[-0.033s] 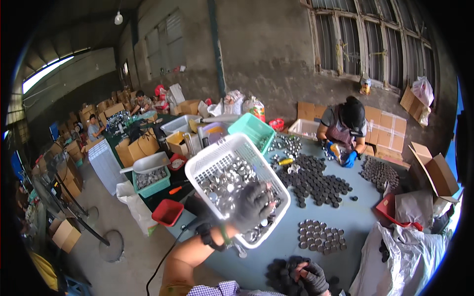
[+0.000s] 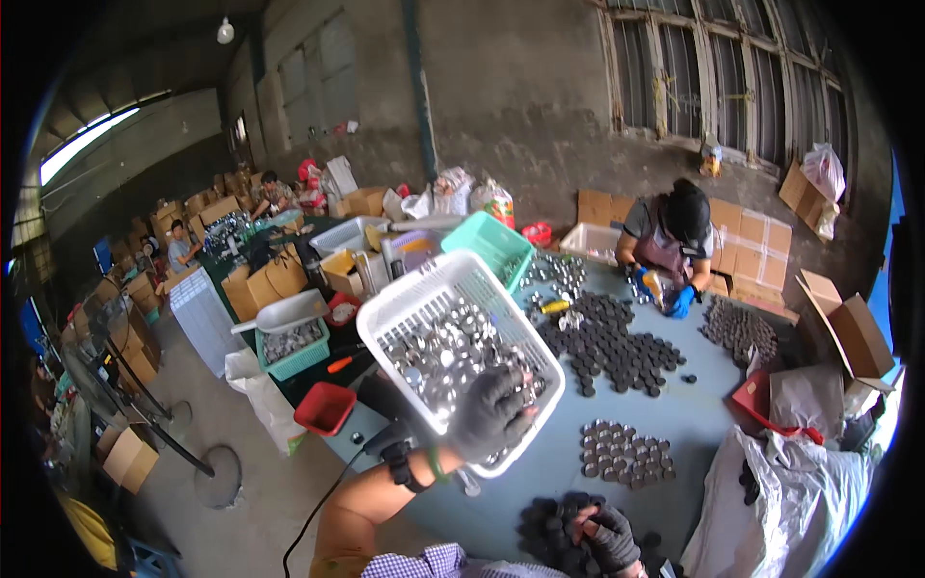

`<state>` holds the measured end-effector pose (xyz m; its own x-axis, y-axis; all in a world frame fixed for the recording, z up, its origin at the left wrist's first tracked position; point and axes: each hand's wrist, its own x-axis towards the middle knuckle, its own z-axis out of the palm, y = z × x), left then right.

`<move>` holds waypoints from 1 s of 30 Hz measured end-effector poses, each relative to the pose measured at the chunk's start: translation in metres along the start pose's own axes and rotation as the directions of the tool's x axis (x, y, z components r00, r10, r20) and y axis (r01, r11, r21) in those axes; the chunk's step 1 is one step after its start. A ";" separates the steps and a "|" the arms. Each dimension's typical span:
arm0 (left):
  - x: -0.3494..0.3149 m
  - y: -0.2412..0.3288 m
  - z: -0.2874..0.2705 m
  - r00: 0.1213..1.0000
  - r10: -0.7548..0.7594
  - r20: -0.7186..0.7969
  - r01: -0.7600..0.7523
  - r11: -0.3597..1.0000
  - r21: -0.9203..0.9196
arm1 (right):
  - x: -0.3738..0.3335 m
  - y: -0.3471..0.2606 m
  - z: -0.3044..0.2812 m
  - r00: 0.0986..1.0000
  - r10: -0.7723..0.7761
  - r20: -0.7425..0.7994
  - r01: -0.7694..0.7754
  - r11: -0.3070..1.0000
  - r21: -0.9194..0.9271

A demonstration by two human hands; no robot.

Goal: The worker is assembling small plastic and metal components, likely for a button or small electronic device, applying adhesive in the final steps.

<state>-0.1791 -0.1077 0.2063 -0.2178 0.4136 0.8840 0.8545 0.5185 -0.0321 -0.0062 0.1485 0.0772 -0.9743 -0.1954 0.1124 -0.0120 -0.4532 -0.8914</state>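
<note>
A white plastic basket [image 2: 393, 339] full of shiny metal caps [image 2: 453, 349] is tilted above the table. My left hand [image 2: 487, 416], in a dark fingerless glove, reaches over its near rim with bent fingers among the caps. What those fingers hold is hidden. At the table's lower edge, my right hand [image 2: 607, 535], gloved alike, has its fingers curled in beside a heap of black caps [image 2: 544, 530]. Anything in its grasp cannot be made out. A patch of grey-topped caps [image 2: 626, 455] lies flat beyond it.
Black caps [image 2: 617, 347] spread over the blue-grey table [image 2: 549, 462]. Across it sits a co-worker [image 2: 674, 231] in blue gloves. A green basket [image 2: 489, 246] stands behind the white one; a red tray [image 2: 326, 408] is at left. A white sack [image 2: 761, 501] hangs at right.
My left hand has shifted slightly down toward the basket's near rim and is less blurred. The whole view has moved a little. My right hand stays by the black caps.
</note>
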 end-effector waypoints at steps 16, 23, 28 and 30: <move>-0.228 0.114 0.022 0.440 -0.873 0.212 0.893 0.399 -0.210 | -0.017 0.019 -0.010 0.975 0.201 -0.099 -0.207 0.976 -0.063; -0.248 0.071 0.015 0.219 -0.934 -0.284 0.903 0.304 -0.303 | -0.023 0.031 -0.007 0.962 0.259 -0.088 -0.263 0.964 -0.042; -0.282 -0.020 -0.011 0.391 -0.760 -0.520 0.911 0.399 0.102 | -0.019 0.041 -0.015 0.965 0.249 -0.079 -0.250 0.968 -0.011; -0.293 -0.044 -0.014 0.372 -0.772 -0.516 0.924 0.362 0.125 | -0.015 0.042 -0.008 0.969 0.234 -0.078 -0.234 0.972 0.008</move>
<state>-0.1465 -0.2623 -0.0444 -0.4973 -0.6320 0.5943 0.0489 0.6636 0.7465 0.0057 0.1396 0.0347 -0.9647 -0.2270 -0.1338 0.2179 -0.4015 -0.8896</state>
